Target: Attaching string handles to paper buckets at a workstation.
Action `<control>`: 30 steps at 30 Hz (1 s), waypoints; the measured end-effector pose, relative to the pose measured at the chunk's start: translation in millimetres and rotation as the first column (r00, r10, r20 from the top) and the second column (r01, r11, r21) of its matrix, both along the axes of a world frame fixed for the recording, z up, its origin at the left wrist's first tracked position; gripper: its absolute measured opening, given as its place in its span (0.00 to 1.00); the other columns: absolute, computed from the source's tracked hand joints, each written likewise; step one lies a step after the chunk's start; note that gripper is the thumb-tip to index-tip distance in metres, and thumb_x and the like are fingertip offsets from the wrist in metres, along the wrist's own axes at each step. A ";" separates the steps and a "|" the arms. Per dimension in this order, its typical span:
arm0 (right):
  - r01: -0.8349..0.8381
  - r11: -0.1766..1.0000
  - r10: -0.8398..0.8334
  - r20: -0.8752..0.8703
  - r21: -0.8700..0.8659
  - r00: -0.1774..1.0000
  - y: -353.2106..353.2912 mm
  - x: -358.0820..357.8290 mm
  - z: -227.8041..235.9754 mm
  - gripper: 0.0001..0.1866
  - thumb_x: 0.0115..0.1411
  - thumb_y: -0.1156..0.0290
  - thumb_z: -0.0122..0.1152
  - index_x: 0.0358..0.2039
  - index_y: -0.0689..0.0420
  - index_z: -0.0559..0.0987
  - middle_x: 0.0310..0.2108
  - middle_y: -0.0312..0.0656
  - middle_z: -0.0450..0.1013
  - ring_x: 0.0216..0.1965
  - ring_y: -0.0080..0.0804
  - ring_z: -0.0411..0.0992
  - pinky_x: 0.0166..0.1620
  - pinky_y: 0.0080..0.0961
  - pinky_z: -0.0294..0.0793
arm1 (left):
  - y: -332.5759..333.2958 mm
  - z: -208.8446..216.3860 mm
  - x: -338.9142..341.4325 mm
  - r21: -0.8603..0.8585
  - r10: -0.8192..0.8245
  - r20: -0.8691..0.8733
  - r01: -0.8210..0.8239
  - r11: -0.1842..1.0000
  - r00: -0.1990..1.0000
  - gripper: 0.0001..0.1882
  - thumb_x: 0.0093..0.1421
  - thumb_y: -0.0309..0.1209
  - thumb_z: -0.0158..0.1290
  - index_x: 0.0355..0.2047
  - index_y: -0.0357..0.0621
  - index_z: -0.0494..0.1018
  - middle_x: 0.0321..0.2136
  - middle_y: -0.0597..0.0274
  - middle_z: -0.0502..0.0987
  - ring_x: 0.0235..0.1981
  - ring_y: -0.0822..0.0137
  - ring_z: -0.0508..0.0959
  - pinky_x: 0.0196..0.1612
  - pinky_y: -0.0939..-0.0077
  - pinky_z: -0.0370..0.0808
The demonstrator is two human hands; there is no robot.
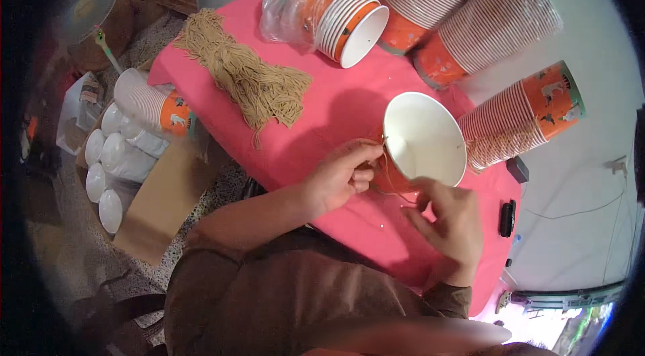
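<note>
The large round paper bucket, white inside and orange outside (426,141), lies tilted on the table with the pink cover (376,242), in front of the person, and its wide mouth is turned upward. The left hand (345,174) is nearly closed: its thumb and forefinger pinch the thin tan cord (404,200) at the left edge of the bucket's rim, while the other fingers are curled in. The right hand (450,221) is half open with bent fingers, just beside the lower side of the bucket; the cord passes near its fingertips, but I cannot tell if it has hold of it. Farther left on the table lies the thick bundle of loose tan cords (242,70). To the right of the bucket, the long stack of nested orange paper buckets (507,121) lies on its side, with tan cords along it.
</note>
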State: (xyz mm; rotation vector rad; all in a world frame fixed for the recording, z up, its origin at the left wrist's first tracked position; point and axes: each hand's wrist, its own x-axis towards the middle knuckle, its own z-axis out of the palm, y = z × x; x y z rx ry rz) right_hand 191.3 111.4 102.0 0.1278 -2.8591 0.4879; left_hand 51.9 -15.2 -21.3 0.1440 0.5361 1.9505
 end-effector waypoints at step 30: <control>-0.181 0.937 0.257 -0.239 0.298 0.936 20.5 0.3 -45.4 0.08 0.47 0.75 0.62 0.30 0.59 0.77 0.16 0.36 0.66 0.18 0.32 0.68 0.22 0.30 0.65 | 34.2 10.7 7.0 -0.137 -0.026 -0.276 -0.012 0.991 0.961 0.06 0.60 0.33 0.55 0.29 0.45 0.76 0.26 0.68 0.77 0.21 0.81 0.67 0.24 0.86 0.64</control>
